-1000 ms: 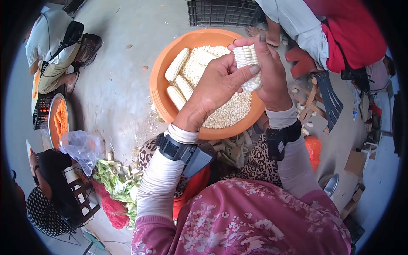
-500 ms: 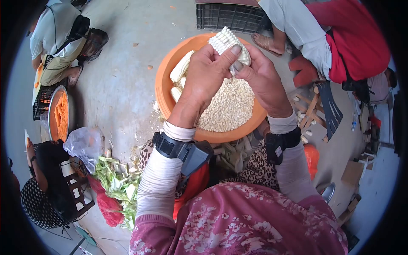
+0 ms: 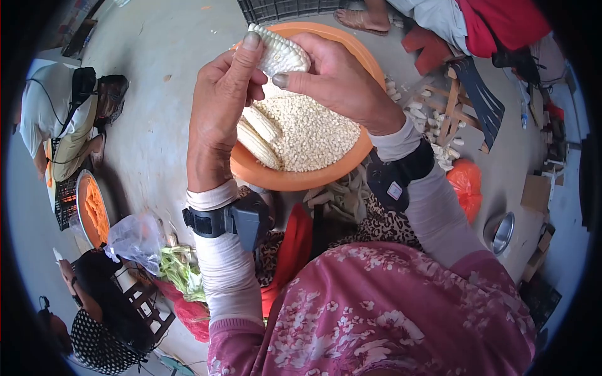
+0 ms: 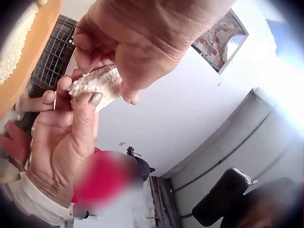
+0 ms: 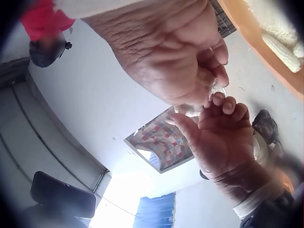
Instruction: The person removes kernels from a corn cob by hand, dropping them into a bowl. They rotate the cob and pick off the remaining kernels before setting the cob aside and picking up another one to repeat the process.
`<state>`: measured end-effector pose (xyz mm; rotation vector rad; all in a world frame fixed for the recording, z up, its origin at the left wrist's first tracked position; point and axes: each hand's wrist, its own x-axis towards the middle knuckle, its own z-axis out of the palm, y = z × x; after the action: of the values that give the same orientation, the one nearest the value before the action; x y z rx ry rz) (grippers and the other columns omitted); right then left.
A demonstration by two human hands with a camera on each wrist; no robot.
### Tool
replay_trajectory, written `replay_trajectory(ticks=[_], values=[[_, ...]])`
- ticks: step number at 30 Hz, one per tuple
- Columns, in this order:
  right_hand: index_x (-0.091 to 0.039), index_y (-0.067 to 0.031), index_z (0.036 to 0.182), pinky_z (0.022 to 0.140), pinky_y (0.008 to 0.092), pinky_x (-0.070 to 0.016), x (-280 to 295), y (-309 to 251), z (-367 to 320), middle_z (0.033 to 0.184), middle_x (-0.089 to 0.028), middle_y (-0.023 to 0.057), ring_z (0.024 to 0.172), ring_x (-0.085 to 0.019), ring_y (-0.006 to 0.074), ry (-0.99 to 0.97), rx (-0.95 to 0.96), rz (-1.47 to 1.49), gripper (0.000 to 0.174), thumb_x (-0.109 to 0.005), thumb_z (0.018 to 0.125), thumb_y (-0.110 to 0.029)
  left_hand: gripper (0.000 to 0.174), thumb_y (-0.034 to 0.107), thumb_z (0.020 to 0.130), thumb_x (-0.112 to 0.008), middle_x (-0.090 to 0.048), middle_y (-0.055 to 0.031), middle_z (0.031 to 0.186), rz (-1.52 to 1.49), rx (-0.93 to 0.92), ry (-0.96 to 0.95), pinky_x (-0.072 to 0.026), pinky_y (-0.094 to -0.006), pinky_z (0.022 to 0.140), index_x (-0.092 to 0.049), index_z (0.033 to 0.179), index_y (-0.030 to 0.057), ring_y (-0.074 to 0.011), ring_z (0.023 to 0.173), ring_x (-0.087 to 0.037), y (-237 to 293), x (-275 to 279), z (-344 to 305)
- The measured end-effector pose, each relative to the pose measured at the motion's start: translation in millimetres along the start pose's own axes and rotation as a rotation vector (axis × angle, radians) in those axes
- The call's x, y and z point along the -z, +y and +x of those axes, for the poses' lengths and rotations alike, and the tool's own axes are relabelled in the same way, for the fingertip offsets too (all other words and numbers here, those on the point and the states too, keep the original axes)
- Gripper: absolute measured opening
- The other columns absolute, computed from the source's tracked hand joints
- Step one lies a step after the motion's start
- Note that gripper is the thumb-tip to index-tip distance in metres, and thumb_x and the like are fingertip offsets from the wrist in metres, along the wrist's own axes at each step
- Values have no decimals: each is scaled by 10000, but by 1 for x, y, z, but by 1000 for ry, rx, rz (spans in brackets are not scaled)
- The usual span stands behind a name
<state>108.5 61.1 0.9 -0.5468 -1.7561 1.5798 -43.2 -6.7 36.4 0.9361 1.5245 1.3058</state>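
A short white corn cob (image 3: 279,54) is held between both hands above the basin's upper left. The left hand (image 3: 221,106) grips its left end, thumb lying along the kernels. The right hand (image 3: 343,81) curls round the other end with its thumb near the lower edge. In the left wrist view the cob (image 4: 99,85) spans the fingers of both hands; in the right wrist view the hands hide most of it. Beneath them an orange basin (image 3: 301,182) holds loose white kernels (image 3: 320,135) and whole cobs (image 3: 258,145).
Husks (image 3: 342,199) lie below the basin, and cob pieces (image 3: 439,135) are scattered beside a wooden stool (image 3: 456,106). A black crate (image 3: 282,9) stands beyond the basin. On the left are a bowl of orange food (image 3: 95,210), a plastic bag (image 3: 137,241) and seated people.
Both hands have moved left with the cob, turning it between them. The head view has shifted, and whole cobs at the basin's left show more fully than half a second ago.
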Motion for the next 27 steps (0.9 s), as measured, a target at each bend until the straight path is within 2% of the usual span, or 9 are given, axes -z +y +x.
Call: replay_trajectory(ticks=[6, 14, 17, 21, 24, 27], values=[[-528, 52, 1092, 562, 221, -444, 2, -2, 0, 767, -578, 39, 655, -539, 70, 18, 8, -152, 418, -663, 765, -171, 453, 474, 810, -638, -528, -5, 609, -24, -28, -34, -355, -190, 507, -609, 715, 33, -68, 551, -472, -5, 1, 2], [-561, 47, 1037, 626, 251, -472, 2, 7, 3, 794, -622, 77, 712, -588, 109, 66, 68, -158, 429, -704, 745, -233, 406, 430, 824, -639, -524, 10, 599, -38, -45, -26, -337, -182, 504, -599, 689, 49, -53, 546, -462, -8, 0, 3], [-560, 50, 1034, 639, 259, -474, 0, -13, -1, 798, -630, 83, 719, -593, 114, 86, -26, -277, 451, -720, 742, -255, 376, 404, 873, -585, -554, 4, 652, -36, -29, -53, -391, -186, 544, -601, 762, 46, -73, 565, -503, -12, 4, 7], [-563, 53, 1027, 639, 254, -470, 1, -9, 0, 791, -623, 72, 720, -587, 105, 88, 1, -203, 454, -725, 747, -265, 356, 385, 880, -583, -560, 4, 662, -45, -30, -89, -397, -180, 546, -602, 762, 49, -71, 576, -509, -13, 5, 8], [-564, 54, 1024, 624, 245, -468, 3, -11, 0, 787, -615, 64, 715, -581, 96, 28, -81, -184, 444, -721, 752, -260, 341, 372, 884, -581, -565, 1, 671, -35, -48, -124, -397, -176, 545, -605, 771, 51, -69, 581, -511, -14, 6, 8], [-568, 47, 1008, 604, 238, -469, 3, -8, -1, 782, -607, 59, 705, -575, 87, 69, 12, -162, 405, -706, 762, -244, 332, 361, 868, -606, -560, -6, 658, -44, -76, -121, -384, -182, 536, -612, 819, 33, -66, 571, -498, -15, 5, 8]])
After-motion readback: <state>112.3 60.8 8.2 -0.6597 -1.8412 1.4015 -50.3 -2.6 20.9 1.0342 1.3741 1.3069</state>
